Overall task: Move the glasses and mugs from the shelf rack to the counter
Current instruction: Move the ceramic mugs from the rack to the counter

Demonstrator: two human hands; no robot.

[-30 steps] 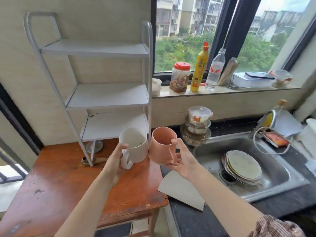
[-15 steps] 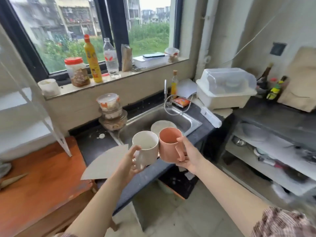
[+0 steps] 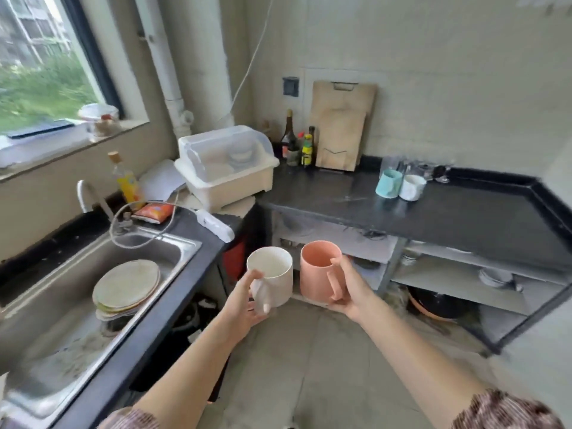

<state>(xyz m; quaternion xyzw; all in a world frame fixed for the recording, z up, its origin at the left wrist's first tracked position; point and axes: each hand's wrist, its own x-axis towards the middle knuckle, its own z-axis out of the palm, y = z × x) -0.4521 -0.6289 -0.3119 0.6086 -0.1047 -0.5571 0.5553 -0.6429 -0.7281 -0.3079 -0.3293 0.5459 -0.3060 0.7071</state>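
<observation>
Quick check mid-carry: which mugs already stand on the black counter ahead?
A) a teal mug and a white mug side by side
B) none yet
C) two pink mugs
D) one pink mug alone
A: a teal mug and a white mug stand side by side on the black counter, while the pink mug is in the right hand.

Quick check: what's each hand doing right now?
Left hand: closed on the white mug.
Right hand: closed on the pink mug.
</observation>
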